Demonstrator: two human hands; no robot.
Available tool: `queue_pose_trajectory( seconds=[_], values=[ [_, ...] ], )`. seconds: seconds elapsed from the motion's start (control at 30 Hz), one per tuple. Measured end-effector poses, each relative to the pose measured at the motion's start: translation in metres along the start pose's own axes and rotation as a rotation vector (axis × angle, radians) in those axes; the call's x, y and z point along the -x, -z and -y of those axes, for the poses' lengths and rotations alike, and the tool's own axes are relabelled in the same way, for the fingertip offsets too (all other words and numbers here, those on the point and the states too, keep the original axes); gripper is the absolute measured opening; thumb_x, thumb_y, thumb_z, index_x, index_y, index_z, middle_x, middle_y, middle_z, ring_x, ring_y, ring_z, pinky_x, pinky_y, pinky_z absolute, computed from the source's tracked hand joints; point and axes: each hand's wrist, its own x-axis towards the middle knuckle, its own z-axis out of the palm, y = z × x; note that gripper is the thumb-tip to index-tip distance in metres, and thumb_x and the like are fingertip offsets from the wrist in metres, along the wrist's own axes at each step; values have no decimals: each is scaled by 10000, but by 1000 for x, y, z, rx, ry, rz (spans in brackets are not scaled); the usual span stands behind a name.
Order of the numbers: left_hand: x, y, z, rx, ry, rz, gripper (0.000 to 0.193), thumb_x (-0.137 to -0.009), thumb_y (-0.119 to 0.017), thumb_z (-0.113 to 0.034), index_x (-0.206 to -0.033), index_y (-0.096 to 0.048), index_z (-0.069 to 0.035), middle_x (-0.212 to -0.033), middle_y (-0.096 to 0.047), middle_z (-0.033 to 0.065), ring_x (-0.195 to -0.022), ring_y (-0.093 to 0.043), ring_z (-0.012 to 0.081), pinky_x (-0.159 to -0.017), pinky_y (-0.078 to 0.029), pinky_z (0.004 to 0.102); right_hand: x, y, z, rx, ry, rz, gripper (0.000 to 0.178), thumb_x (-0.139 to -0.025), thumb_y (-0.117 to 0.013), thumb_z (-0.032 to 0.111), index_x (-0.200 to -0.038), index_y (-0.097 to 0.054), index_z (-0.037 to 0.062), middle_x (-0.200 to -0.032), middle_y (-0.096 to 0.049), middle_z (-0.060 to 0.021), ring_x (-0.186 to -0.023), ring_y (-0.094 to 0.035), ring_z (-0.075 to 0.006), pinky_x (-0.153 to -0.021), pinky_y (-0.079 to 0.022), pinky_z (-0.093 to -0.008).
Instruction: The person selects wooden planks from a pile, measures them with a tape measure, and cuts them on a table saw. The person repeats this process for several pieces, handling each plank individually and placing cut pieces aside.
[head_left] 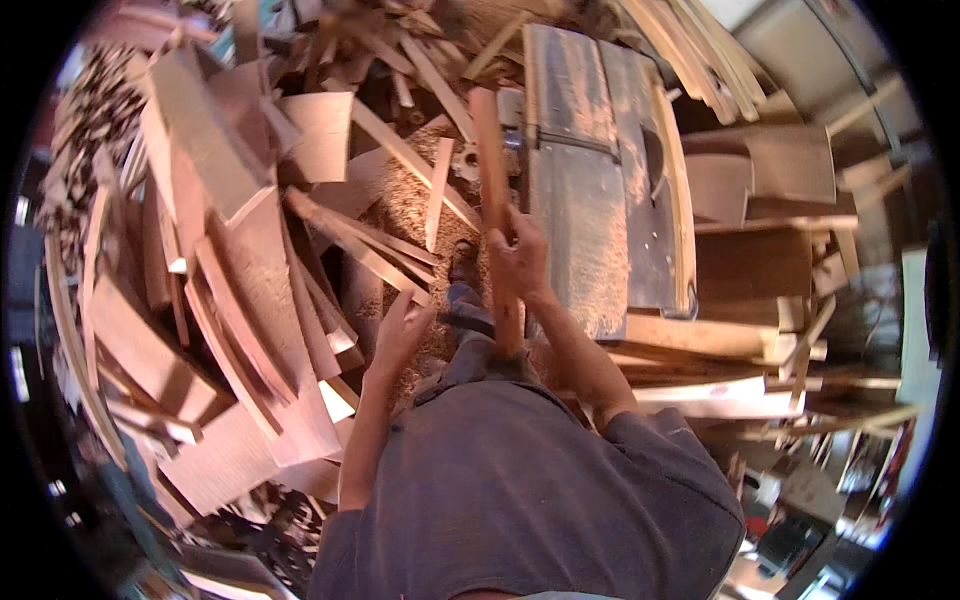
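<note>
My right hand is closed around a long, narrow wooden board. The board stretches away from me along the left edge of a grey metal machine table, and its near end reaches my waist. My left hand holds nothing that I can make out. Its fingers are partly curled and apart, close to the near end of a thin wooden strip. Whether they touch that strip I cannot tell.
Sawdust lies over the machine table, and wood shavings cover the floor beside my shoe. Large curved wooden panels are heaped at left. More boards are stacked at right, with long slats at the far right.
</note>
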Motion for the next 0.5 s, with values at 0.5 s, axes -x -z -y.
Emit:
queue_pose_trajectory(
  seconds=[0.5],
  values=[
    [119, 52, 193, -332, 380, -184, 349, -833, -682, -249, -842, -424, -15, -731, -447, 98, -678, -475, 203, -622, -424, 395, 88, 92, -212, 551, -244, 12, 535, -842, -701, 89, -1356, -561, 42, -1117, -527, -197, -983, -567, -337, -828, -531, -466]
  ],
)
